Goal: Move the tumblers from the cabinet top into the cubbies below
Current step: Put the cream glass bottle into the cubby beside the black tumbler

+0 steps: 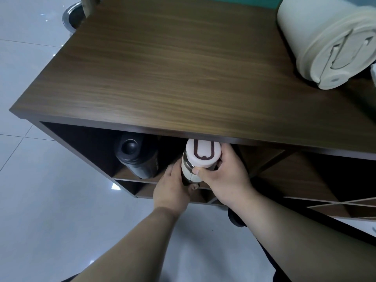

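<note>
White-lidded tumbler [200, 159] gripped by left hand [173, 190] and right hand [225, 176] at a cubby [97, 147] mouth beside a black tumbler [138, 157].

— What covers the floor?
— Pale glossy tiles [40, 200] with thin grout lines and small glints of light.
— Anything past the cabinet's [162, 68] far left corner?
— A round chrome base [71, 17] on the tiles, with a post [89, 5] rising from it.
— And along the far edge?
— A teal strip [240, 0]; I can't tell what it is.
</note>
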